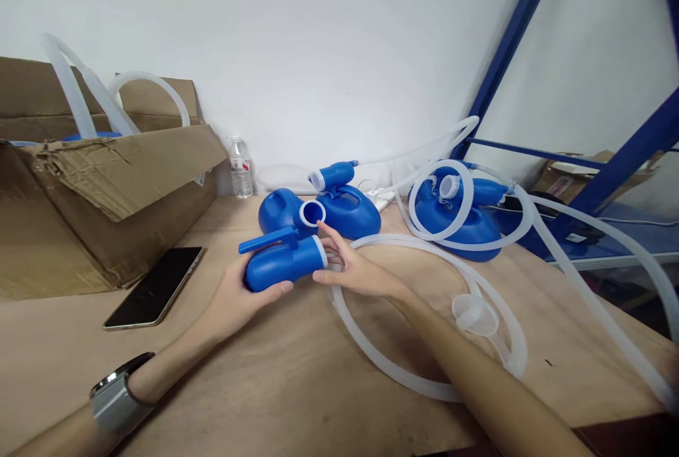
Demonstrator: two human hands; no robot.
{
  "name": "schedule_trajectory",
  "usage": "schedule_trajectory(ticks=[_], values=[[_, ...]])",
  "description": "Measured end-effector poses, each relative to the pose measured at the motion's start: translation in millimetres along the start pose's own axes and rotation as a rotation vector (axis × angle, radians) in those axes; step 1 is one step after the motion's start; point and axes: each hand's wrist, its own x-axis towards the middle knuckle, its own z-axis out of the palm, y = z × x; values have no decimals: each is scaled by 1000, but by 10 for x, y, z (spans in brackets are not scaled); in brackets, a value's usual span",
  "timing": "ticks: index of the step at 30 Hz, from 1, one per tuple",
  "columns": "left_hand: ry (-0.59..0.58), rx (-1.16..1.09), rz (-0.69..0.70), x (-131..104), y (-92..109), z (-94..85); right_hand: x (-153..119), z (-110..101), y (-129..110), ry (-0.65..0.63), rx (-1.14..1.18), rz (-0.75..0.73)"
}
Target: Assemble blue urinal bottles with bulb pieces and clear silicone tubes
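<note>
My left hand (249, 294) is wrapped round a blue plastic urinal cup (283, 264) with a handle bar on top and a white ring at its mouth. The cup lies sideways above the table, its mouth facing right. At that mouth is my right hand (350, 266), fingers apart, index stretched upward and thumb close by the white ring; whether it touches is hard to tell. Just behind stands a blue urinal bottle (279, 211) with an open white-rimmed neck. Another blue bottle (350, 213) beside it carries a cup like the one I hold.
A translucent hose (392, 368) lies coiled under my right forearm, with a clear funnel-shaped piece (474, 314). Right: a hose-wrapped blue bottle (477, 230) and blue metal frame (509, 39). Left: a cardboard box (64, 230) with hoses, a phone (156, 287), a water bottle (241, 170).
</note>
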Motion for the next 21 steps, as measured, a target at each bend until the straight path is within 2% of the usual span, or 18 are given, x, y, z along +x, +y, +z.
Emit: schedule_trajectory(ticks=[4, 6, 10, 14, 17, 19, 21], values=[[20, -63, -124, 45, -21, -39, -36, -87, 100, 87, -438, -28], [9, -114, -192, 54, -56, -43, -50, -73, 157, 84, -653, -14], [-11, -135, -232, 54, -134, -20, -43, -19, 233, 118, -844, -35], [-35, -114, -205, 38, -154, 2, -18, -5, 216, 292, -814, -104], [-24, -64, -124, 13, -145, 18, 0, 22, 188, 424, -707, -139], [-22, -33, -82, -3, -147, 28, 9, 55, 177, 440, -613, -173], [-12, -15, -73, -11, -156, 33, 10, 81, 164, 401, -508, -192]])
